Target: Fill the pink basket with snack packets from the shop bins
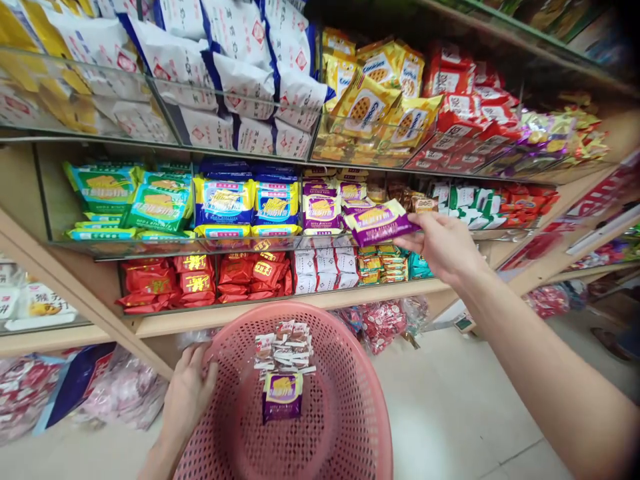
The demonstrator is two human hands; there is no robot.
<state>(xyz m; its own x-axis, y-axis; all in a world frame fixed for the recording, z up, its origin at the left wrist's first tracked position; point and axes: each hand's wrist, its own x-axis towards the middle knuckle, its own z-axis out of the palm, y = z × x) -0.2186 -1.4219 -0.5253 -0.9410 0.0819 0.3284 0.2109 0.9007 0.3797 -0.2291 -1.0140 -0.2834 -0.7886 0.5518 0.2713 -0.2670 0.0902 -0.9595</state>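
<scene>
My right hand (447, 247) pinches the end of a purple and yellow packet of soda biscuits (380, 223), held in front of the middle shelf. Behind it, matching purple packets (321, 207) stand in their compartment. On the left rim of a pink perforated plastic basket (367, 373) rests my left hand (187, 390), its fingers curled over the edge. Inside the basket lie one purple soda biscuit packet (283, 397) and a small pile of brown and white wrapped snacks (284, 350).
Glass-fronted shelves hold green biscuit packets (157, 200), blue ones (225, 200), yellow cookie packets (365, 107) and red packets (455, 100). Below are red wrapped snacks (150, 280). Plastic bags of goods (383, 323) sit on the tiled floor (440, 400) under the shelving.
</scene>
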